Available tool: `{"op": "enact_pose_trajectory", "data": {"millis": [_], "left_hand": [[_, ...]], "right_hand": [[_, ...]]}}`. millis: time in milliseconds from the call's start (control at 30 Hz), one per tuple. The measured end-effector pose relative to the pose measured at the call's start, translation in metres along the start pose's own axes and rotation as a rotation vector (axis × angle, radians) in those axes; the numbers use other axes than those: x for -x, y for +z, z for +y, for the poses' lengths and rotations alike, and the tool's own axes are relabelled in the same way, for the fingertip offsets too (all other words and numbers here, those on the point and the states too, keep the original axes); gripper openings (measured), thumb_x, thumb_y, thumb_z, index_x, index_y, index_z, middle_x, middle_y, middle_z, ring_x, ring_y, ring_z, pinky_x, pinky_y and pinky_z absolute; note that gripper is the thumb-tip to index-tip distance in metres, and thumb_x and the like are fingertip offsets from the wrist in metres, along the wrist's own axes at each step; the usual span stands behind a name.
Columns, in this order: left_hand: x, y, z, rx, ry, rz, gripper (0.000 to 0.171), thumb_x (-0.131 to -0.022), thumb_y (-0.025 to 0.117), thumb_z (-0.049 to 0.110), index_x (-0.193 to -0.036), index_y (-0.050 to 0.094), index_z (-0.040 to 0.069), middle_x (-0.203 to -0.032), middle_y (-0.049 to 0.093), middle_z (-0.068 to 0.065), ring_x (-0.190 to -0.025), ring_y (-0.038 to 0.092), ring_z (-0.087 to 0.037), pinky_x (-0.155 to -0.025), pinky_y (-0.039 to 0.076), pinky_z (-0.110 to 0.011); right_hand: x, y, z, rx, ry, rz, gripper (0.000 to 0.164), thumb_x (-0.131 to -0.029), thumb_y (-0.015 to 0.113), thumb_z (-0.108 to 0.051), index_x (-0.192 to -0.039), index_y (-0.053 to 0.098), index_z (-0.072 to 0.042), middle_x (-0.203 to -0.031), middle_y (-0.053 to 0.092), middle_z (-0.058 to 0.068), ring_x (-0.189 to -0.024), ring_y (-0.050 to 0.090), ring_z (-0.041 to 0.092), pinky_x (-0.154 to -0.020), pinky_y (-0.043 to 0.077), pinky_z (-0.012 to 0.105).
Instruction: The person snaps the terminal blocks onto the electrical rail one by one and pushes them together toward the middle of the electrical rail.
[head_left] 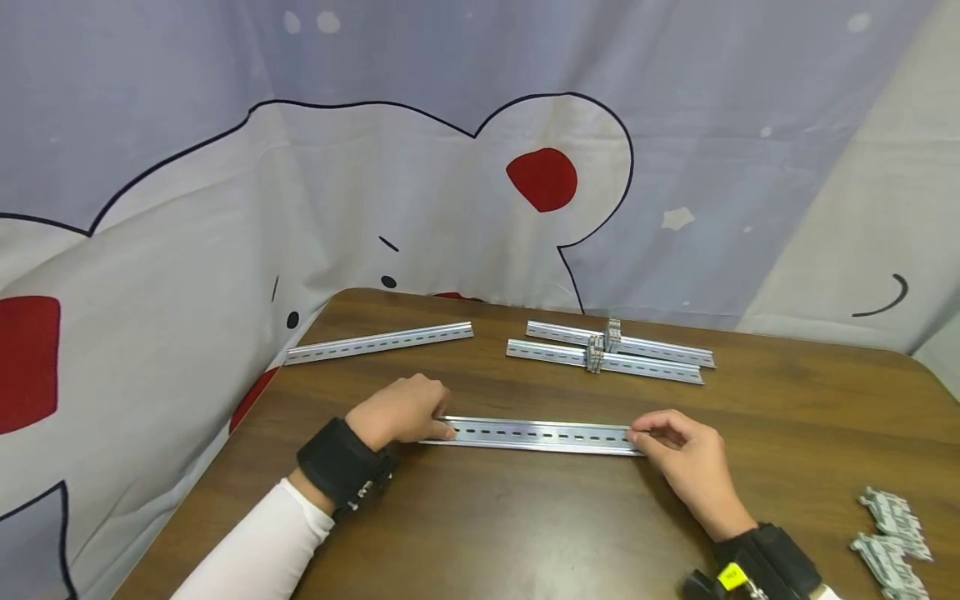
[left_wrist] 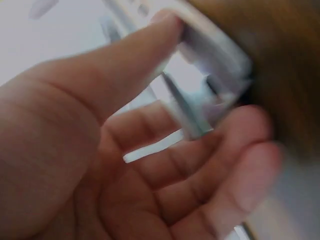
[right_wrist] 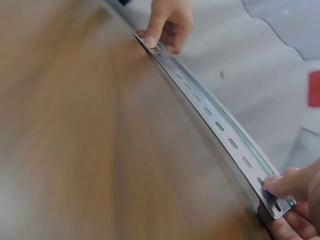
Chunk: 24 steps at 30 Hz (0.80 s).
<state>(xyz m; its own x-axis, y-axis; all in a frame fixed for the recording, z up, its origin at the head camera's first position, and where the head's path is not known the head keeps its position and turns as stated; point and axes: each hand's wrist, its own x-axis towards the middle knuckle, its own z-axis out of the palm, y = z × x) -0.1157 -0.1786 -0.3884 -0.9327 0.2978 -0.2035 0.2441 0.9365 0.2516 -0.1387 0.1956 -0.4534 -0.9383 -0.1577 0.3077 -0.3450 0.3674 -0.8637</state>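
Note:
A slotted metal DIN rail (head_left: 540,435) lies crosswise between my two hands over the wooden table. My left hand (head_left: 405,410) grips its left end, thumb on top and fingers curled beneath. At the opposite end my right hand (head_left: 686,462) pinches the rail between thumb and fingers. The right wrist view shows the rail (right_wrist: 207,110) with a row of oval slots along its middle and both hands at its ends. In the left wrist view the thumb presses on the blurred rail end (left_wrist: 200,75).
Behind, a bare rail (head_left: 382,342) lies at left. Two more rails, a rear one (head_left: 667,352) and a nearer one (head_left: 652,367), each carry small grey terminal blocks (head_left: 595,354). Several loose grey terminal blocks (head_left: 892,542) lie at the right on the table (head_left: 487,525). A printed curtain (head_left: 420,200) hangs behind.

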Motion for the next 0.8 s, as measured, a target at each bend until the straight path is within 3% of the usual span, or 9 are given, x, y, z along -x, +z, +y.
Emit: {"op": "enact_pose_trajectory", "data": {"millis": [133, 267, 400, 500, 667, 800], "left_hand": [[-0.015, 0.011, 0.027, 0.054, 0.066, 0.046, 0.036, -0.084, 0.076, 0.038, -0.069, 0.054, 0.014, -0.062, 0.043, 0.006, -0.054, 0.040, -0.009, -0.051, 0.031, -0.026], [-0.029, 0.016, 0.044, 0.067, 0.112, 0.097, 0.039, -0.083, 0.077, 0.041, -0.069, 0.052, 0.014, -0.062, 0.039, 0.006, -0.053, 0.037, -0.009, -0.050, 0.028, -0.025], [-0.035, 0.018, 0.050, 0.042, 0.101, 0.144, 0.041, -0.080, 0.079, 0.042, -0.069, 0.052, 0.014, -0.066, 0.042, 0.005, -0.058, 0.039, -0.011, -0.050, 0.029, -0.026], [-0.037, 0.020, 0.052, 0.013, 0.095, 0.177, 0.039, -0.078, 0.080, 0.043, -0.075, 0.056, 0.013, -0.072, 0.047, 0.003, -0.064, 0.044, -0.013, -0.052, 0.035, -0.027], [-0.039, 0.022, 0.059, -0.066, 0.142, 0.253, 0.038, -0.078, 0.080, 0.044, -0.091, 0.063, 0.012, -0.083, 0.054, -0.001, -0.072, 0.056, -0.018, -0.054, 0.045, -0.032], [-0.034, 0.026, 0.068, -0.131, 0.179, 0.299, 0.038, -0.085, 0.074, 0.043, -0.103, 0.064, 0.012, -0.087, 0.057, -0.003, -0.075, 0.060, -0.020, -0.054, 0.049, -0.034]], "right_hand": [[0.018, -0.035, 0.010, 0.115, 0.013, 0.067, 0.013, -0.081, 0.080, -0.009, -0.091, 0.073, -0.004, -0.092, 0.072, 0.009, -0.082, 0.069, 0.003, -0.071, 0.053, 0.014], [0.022, -0.056, 0.017, 0.261, -0.009, 0.166, 0.010, -0.078, 0.082, -0.009, -0.085, 0.075, -0.009, -0.090, 0.073, 0.004, -0.077, 0.066, -0.003, -0.069, 0.049, 0.009], [0.017, -0.062, 0.021, 0.359, 0.015, 0.197, 0.010, -0.077, 0.084, -0.018, -0.083, 0.076, -0.018, -0.085, 0.073, -0.004, -0.069, 0.063, -0.001, -0.063, 0.045, 0.011], [0.015, -0.063, 0.023, 0.382, 0.013, 0.193, 0.011, -0.077, 0.084, -0.017, -0.083, 0.075, -0.018, -0.083, 0.073, -0.004, -0.064, 0.062, 0.002, -0.060, 0.045, 0.013], [0.014, -0.068, 0.024, 0.441, -0.040, 0.200, 0.014, -0.075, 0.086, -0.015, -0.083, 0.074, -0.018, -0.085, 0.070, -0.002, -0.065, 0.057, -0.001, -0.061, 0.042, 0.011], [0.017, -0.070, 0.027, 0.464, -0.056, 0.189, 0.015, -0.074, 0.086, -0.016, -0.083, 0.074, -0.019, -0.088, 0.068, -0.003, -0.067, 0.055, -0.002, -0.063, 0.041, 0.011]]}}
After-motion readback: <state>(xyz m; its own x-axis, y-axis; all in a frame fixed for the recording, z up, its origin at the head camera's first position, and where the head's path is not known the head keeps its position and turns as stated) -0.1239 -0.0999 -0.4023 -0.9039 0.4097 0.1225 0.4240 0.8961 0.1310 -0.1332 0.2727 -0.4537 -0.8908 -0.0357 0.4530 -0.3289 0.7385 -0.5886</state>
